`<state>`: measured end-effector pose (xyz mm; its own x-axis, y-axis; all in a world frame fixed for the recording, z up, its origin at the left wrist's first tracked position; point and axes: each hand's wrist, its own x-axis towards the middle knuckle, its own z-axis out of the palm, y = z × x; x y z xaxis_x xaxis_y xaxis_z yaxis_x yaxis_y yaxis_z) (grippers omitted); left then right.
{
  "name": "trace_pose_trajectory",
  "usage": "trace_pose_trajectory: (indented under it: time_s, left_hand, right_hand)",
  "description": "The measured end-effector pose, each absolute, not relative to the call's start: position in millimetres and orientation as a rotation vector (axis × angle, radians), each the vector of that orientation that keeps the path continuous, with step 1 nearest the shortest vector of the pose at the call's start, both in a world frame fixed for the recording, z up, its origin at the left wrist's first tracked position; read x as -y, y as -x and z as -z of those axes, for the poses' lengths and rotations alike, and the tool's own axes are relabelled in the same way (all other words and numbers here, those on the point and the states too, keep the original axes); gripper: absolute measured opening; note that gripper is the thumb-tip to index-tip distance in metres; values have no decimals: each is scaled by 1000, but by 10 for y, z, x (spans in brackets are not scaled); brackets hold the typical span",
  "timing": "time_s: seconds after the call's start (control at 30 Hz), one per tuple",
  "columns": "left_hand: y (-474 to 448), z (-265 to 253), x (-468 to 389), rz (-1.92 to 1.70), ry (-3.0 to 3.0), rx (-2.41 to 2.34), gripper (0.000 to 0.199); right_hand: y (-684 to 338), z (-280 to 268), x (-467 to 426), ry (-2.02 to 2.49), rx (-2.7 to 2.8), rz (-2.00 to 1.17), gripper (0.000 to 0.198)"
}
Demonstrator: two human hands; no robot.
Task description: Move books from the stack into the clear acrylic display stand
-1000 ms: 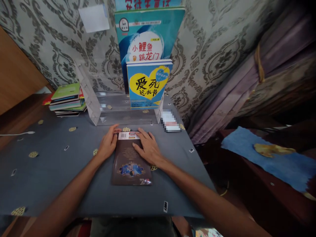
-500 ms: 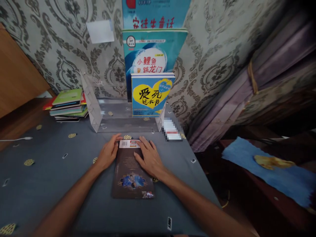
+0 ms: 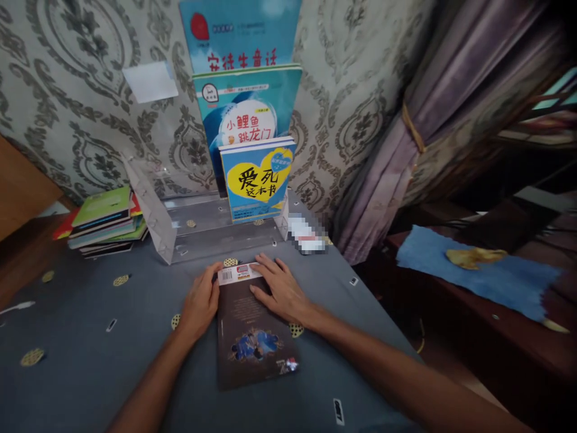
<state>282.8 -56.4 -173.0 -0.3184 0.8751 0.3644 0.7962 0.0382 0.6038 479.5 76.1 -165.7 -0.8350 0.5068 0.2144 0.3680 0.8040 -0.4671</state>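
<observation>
A dark brown book (image 3: 252,325) lies flat on the cloth-covered table, its back cover up, with a white barcode strip at the top and a blue picture lower down. Along its upper left edge rests my left hand (image 3: 201,300), fingers pointing to the top corner and loosely bent, the thumb against the side. My right hand (image 3: 283,291) lies over the upper right part of the cover with its fingers spread. Beyond both hands stands a clear acrylic rack (image 3: 220,245), which holds a blue book with a yellow heart (image 3: 258,180) and taller teal books (image 3: 247,96) behind it.
A stack of books (image 3: 106,219) sits at the back left, near a white cable end (image 3: 20,307). To the right of the rack is a blurred-out item (image 3: 307,234). Past the table's right edge are a tied curtain (image 3: 378,192) and a blue cloth (image 3: 478,270).
The camera view has shifted and tilted, so the rack and wall appear further left and lower. Both hands stay at the brown book, which looks slightly turned in the picture.
</observation>
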Motion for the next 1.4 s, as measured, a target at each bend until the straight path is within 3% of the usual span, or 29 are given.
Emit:
trace_pose_trajectory:
  time_s: [0.3,0.7,1.4]
  left_hand:
    - [-2798,1778,529,-1125,-1813,-2217,34]
    - [-2809,1765,504,-1114,-1945,-2224,34]
    - [-2783,1787,534,-1057,-2018,-2236,34]
  right_hand:
    - [-4808,1638,-811,656,2601,-647,42]
    - [-4819,1524,-712,761,2572,-449,31]
    - [-4790,1525,-755,877,2559,-508,32]
